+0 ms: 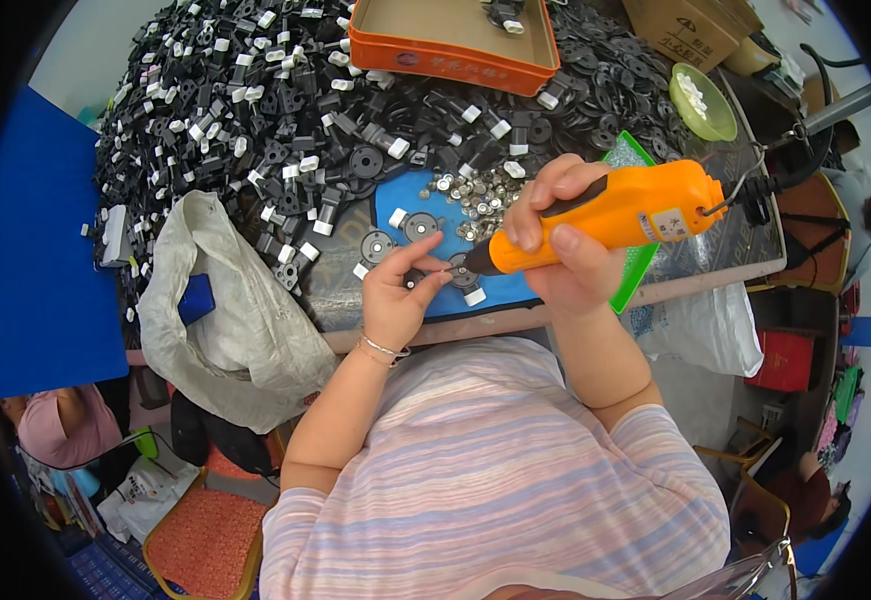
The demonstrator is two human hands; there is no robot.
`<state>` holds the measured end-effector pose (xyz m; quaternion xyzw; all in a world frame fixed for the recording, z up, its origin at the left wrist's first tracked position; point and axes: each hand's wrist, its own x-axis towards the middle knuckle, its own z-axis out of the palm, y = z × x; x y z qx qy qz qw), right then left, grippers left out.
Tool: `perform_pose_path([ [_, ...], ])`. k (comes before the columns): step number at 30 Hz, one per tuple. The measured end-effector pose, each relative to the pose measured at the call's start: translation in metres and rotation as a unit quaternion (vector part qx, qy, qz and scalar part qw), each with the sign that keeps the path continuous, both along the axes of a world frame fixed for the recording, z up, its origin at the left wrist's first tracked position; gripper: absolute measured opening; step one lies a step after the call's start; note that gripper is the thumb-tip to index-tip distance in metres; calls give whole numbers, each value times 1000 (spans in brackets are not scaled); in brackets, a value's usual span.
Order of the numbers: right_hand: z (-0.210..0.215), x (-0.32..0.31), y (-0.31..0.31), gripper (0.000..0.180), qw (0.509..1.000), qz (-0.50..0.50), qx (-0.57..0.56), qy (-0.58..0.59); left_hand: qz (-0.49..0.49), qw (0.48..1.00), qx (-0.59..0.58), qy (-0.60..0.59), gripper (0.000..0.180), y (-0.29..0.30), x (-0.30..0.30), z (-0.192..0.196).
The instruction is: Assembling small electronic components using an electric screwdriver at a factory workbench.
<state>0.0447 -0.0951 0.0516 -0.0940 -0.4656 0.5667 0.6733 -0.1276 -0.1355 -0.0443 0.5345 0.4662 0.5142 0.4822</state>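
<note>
Right hand [564, 250] wrapped around an orange electric screwdriver [611, 212], tip pressed down at a small black round part [459, 268] on the blue mat [501, 295]. Left hand [401, 290] pinching that part, fingers narrow, mostly covering it. Screw at the tip too small to make out. Just behind, a heap of silver fasteners [476, 195]; beyond, a pile of black parts [256, 110]. Orange tray [446, 55] cut off at the top edge.

head view | worn on person's head | faces steeply down | close over table edge [716, 282] and torso
</note>
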Motion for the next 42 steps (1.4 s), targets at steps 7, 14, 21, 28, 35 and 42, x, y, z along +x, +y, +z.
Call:
perform_pose_path([
  [7, 2, -6, -3, 28, 999, -2, -19, 47, 1, 999, 24, 38, 45, 0, 0, 7],
  [14, -16, -8, 2, 32, 976, -77, 52, -198, 25, 862, 162, 479, 51, -4, 11, 24],
  [21, -23, -18, 2, 37, 980, -65, 26, -187, 14, 849, 165, 502, 44, 0, 14, 13],
  [28, -24, -26, 1, 26, 971, -61, 51, -225, 18, 838, 162, 520, 34, 3, 15, 9],
  [35, -25, -29, 6, 24, 938, -66, 127, -317, 58, 841, 219, 491, 18, 5, 16, 9],
  [42, -17, -21, 10, 24, 938, 0, 114, -326, 52, 842, 202, 498, 21, 4, 17, 8],
])
